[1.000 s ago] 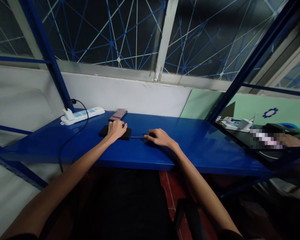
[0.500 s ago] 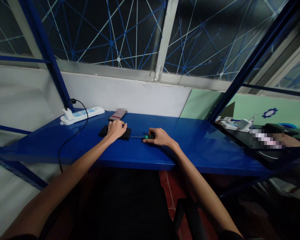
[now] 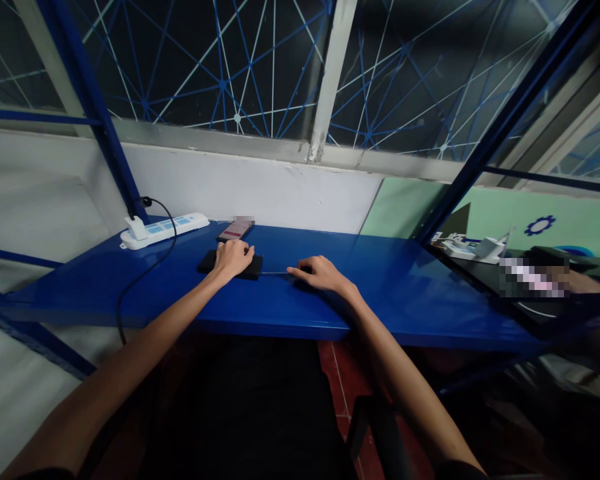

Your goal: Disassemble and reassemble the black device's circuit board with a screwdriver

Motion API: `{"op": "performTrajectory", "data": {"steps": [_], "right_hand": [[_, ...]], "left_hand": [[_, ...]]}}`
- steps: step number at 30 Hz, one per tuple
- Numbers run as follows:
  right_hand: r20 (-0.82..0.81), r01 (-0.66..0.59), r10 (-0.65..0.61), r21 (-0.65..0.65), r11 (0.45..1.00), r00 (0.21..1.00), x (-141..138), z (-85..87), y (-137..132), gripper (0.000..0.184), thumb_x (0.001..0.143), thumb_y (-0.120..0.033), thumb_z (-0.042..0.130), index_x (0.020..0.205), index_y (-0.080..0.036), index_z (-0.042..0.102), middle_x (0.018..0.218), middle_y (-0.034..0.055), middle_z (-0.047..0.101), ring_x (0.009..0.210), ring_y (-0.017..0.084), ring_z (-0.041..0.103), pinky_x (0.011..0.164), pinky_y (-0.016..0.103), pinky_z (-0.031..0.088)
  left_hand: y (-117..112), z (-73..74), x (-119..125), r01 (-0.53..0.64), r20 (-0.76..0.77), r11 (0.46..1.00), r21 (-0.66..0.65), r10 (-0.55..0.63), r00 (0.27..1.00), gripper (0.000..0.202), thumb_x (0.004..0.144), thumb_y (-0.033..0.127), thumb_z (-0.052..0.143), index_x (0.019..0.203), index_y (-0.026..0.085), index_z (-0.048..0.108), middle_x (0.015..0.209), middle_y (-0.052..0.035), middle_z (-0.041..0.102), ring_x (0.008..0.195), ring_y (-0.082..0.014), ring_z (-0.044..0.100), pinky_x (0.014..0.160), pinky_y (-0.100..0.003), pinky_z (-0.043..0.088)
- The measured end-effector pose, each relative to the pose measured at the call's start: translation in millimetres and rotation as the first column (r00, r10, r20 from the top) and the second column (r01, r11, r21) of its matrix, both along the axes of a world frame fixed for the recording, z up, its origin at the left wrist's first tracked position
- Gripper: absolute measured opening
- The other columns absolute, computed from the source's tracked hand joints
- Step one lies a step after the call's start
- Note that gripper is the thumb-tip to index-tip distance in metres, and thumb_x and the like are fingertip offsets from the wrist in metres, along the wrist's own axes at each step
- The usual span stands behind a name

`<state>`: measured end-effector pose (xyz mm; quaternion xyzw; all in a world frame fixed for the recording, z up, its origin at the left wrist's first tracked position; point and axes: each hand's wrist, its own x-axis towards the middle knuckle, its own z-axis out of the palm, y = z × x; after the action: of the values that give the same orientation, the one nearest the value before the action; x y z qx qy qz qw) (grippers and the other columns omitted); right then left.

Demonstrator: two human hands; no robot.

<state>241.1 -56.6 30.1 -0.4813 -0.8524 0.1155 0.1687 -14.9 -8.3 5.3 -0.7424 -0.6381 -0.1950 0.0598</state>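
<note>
My left hand (image 3: 233, 257) lies palm down on a flat black device (image 3: 206, 262) on the blue shelf (image 3: 280, 300), fingers curled over its far edge. My right hand (image 3: 319, 273) rests on the shelf to the right, fingers closed round the handle of a thin screwdriver (image 3: 276, 273). Its metal shaft runs left and its tip meets the right end of the black device. The handle is hidden under my fingers.
A phone (image 3: 236, 229) lies just behind the black device. A white power strip (image 3: 165, 229) with a plugged black cable (image 3: 145, 273) sits at the back left. To the right, a neighbouring dark bench (image 3: 485, 273) carries small white items, and another person's arm shows there.
Half a second ago a green part of the screwdriver handle showed between my right fingers; now my fingers cover it. My left hand has stayed on the black device.
</note>
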Motion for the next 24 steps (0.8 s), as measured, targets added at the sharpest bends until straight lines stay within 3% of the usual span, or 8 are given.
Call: {"op": "performTrajectory", "data": {"steps": [5,13,20,24], "right_hand": [[0.04,0.079,-0.079,0.011,0.997,0.996,-0.4,-2.2,2.5,0.053,0.081,-0.07,0.055,0.066,-0.019,0.059,0.059,0.0012,0.054,0.055,0.012,0.042,0.055,0.029,0.022],[0.002,0.041,-0.041,-0.001,0.999,0.999,-0.1,-3.5,2.3,0.046,0.07,-0.062,0.072,0.084,-0.02,0.057,0.065,-0.0008,0.057,0.059,0.013,0.046,0.056,0.027,0.025],[0.003,0.016,-0.016,0.02,1.0,1.0,-0.6,-2.0,0.9,0.049,0.088,-0.065,0.048,0.077,-0.019,0.06,0.064,0.0026,0.059,0.058,0.013,0.046,0.057,0.028,0.025],[0.024,0.03,-0.03,0.03,0.999,0.999,0.8,-5.0,4.2,0.048,0.086,-0.064,0.052,0.079,-0.019,0.063,0.067,0.0041,0.062,0.059,0.014,0.048,0.057,0.028,0.026]], "left_hand": [[0.9,-1.0,-0.4,-0.002,-0.001,1.0,0.0,0.002,1.0,0.043,0.093,0.042,0.042,0.08,0.017,0.074,0.082,-0.0127,0.074,0.083,-0.0282,0.067,0.077,-0.037,0.044],[-0.9,0.7,0.0,0.002,-0.01,1.0,-0.011,-0.003,1.0,0.043,0.093,0.042,0.041,0.082,0.017,0.075,0.083,-0.013,0.074,0.083,-0.028,0.067,0.079,-0.037,0.044],[-3.0,2.1,0.6,-0.005,-0.023,1.0,-0.004,0.005,1.0,0.043,0.093,0.041,0.04,0.08,0.018,0.074,0.083,-0.0126,0.074,0.083,-0.0275,0.067,0.079,-0.037,0.045],[-3.5,3.3,1.2,-0.002,-0.025,1.0,-0.016,0.002,1.0,0.043,0.093,0.042,0.041,0.081,0.017,0.075,0.082,-0.013,0.074,0.083,-0.0281,0.067,0.077,-0.037,0.045]]}}
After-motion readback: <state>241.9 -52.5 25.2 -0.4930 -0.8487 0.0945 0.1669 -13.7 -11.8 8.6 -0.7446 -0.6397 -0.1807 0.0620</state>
